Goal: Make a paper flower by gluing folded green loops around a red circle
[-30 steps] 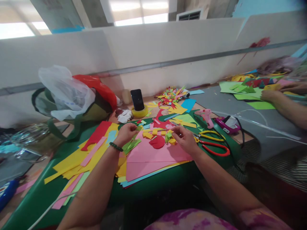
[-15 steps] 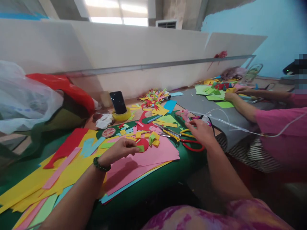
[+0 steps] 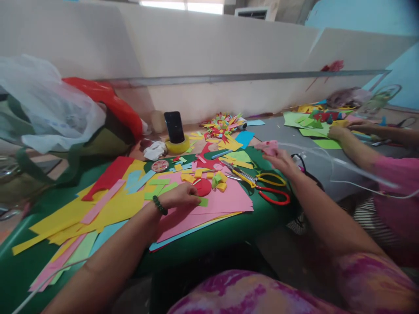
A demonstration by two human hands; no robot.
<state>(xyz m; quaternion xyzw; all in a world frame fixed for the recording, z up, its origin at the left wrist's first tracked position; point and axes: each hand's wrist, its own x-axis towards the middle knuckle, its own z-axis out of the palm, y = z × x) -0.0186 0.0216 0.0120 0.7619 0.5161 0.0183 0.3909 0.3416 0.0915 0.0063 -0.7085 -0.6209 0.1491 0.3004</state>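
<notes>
My left hand (image 3: 183,195), with a dark beaded bracelet at the wrist, pinches a small green paper strip (image 3: 203,202) low over a stack of pink paper sheets (image 3: 229,201). Just beyond its fingertips lies a red paper circle (image 3: 203,187), with small folded yellow paper pieces (image 3: 221,186) around it. Farther right, my right hand (image 3: 284,162) is closed around a pink glue gun (image 3: 269,147); its fingers partly hide the handle. A long clear glue stick trails rightward from the gun. Scissors (image 3: 273,195) with red and yellow handles lie below this hand.
A phone (image 3: 174,127) leans upright by a yellow tape roll (image 3: 178,146). Yellow sheets (image 3: 111,207) and coloured strips cover the left side. Behind stands a colourful paper-strip pile (image 3: 222,125). Bags (image 3: 72,113) stand far left. A co-worker's hands (image 3: 340,132) are over green paper at right.
The view has shifted, so things appear farther right and higher. My left hand has lowered the green strip towards the pink sheets. The glue gun and its stick have swung slightly with my right hand.
</notes>
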